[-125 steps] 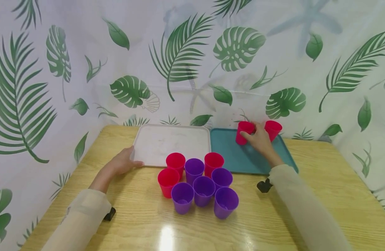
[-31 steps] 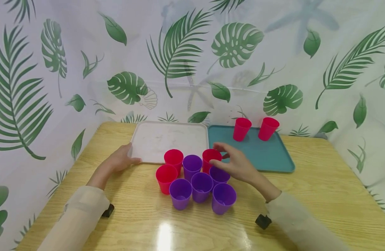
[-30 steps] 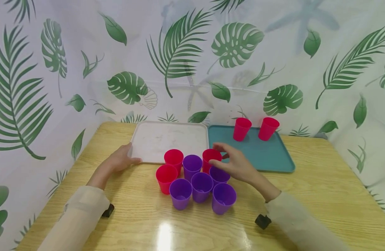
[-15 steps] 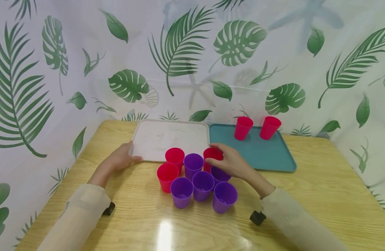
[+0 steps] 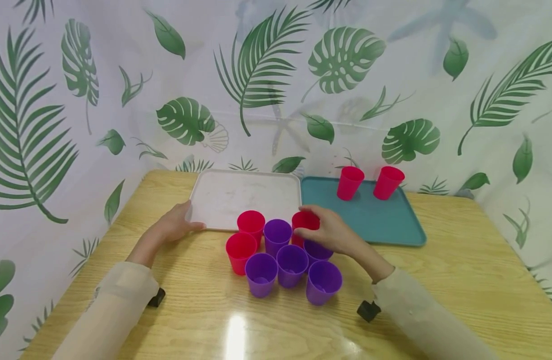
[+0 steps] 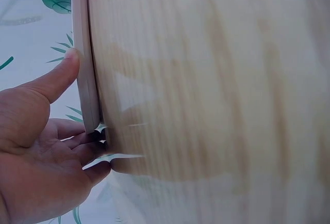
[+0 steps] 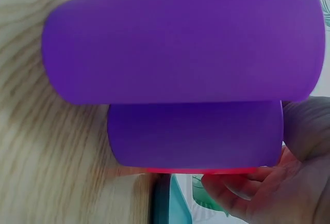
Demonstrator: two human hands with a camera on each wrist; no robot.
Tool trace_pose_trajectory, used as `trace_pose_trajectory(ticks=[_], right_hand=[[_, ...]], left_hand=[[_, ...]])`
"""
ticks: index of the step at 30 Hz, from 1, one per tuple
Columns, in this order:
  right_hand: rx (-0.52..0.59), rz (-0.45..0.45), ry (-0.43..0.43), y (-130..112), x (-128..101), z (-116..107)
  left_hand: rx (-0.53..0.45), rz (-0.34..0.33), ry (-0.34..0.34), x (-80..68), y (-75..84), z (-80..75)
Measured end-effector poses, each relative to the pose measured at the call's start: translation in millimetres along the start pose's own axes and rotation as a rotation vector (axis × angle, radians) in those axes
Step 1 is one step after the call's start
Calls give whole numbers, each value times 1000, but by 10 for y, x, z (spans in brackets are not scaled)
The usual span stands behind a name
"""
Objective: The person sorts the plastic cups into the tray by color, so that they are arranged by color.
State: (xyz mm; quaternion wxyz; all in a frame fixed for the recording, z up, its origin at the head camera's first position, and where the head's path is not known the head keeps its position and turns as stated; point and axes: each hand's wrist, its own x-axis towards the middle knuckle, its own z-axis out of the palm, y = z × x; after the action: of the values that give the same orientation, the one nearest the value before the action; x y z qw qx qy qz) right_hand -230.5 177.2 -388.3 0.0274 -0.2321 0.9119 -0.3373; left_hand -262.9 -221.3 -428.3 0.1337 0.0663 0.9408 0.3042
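The right hand [image 5: 331,233] grasps the rim of a red cup [image 5: 304,221] among the purple cups [image 5: 291,260], while the left hand [image 5: 174,227] pinches the white tray's [image 5: 246,195] corner.

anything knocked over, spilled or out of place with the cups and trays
Nothing stands out. The red and purple plastic cups on the wooden table all stand upright, as do the two red cups on the teal tray; no spill is visible.

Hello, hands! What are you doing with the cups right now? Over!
Right hand grips a red cup in the cluster. Left hand holds the white tray edge. Purple cups crowd that red cup. Two red cups on the teal tray.
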Motion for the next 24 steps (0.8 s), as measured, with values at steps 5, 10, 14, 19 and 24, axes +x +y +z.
trace_pose_trajectory(ticks=[5,10,14,19,24], right_hand=[[21,11,7,28,-9,-17],[55,31,41,50,0,-85],[51,16,90,60,13,-170],[43,8,126,69,11,-276],[52,21,151,86,13,-367]], left_hand=[[-2,-10,-1,8,-7,10],[-5,-15,-2,0,-1,13],[-2,-9,1,-10,8,10],[-7,12,9,-23,16,-2],[-16,12,6,-20,15,6]])
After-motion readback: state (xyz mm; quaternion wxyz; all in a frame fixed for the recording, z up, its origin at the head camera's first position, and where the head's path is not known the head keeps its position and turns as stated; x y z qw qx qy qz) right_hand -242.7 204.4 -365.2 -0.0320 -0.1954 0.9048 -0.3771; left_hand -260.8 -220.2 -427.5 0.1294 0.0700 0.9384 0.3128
